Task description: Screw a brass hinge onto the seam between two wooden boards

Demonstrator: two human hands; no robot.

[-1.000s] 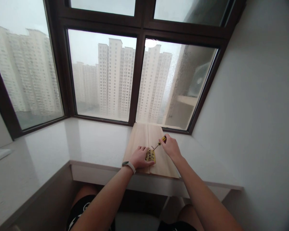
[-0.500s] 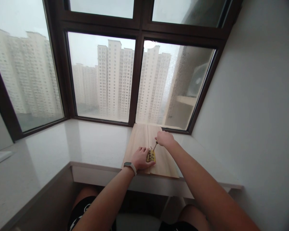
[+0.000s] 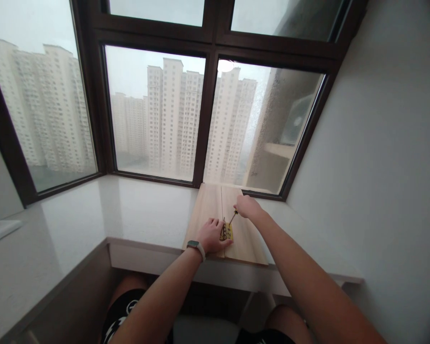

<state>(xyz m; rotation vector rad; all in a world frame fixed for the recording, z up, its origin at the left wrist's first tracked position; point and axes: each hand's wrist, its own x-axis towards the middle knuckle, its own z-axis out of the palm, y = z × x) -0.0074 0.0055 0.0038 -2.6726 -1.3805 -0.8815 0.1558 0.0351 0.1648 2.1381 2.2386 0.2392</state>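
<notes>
A brass-coloured hinge (image 3: pixel 230 231) with dark holes lies across the seam between two pale wooden boards (image 3: pixel 208 205). My left hand (image 3: pixel 212 236) rests over its left side, with the thumb along the near edge and the fingers beyond, pinning it to the wood. Part of the hinge is hidden beneath that hand. Closed around a screwdriver's handle, my right hand (image 3: pixel 248 206) is above the right board. The thin shaft of the screwdriver (image 3: pixel 233 217) slants down to the hinge's far edge; whether a screw sits under its tip is too small to tell.
The boards lie on a white windowsill counter (image 3: pixel 143 215), reaching back to the dark window frame (image 3: pixel 206 119). A white wall (image 3: pixel 372 143) rises at the right. A flat white object (image 3: pixel 2 231) lies at the far left. My legs are beneath the counter's front edge.
The whole view has shifted slightly. My right hand has turned a little on the screwdriver, showing more of its yellow and black handle; my left hand stays on the hinge.
</notes>
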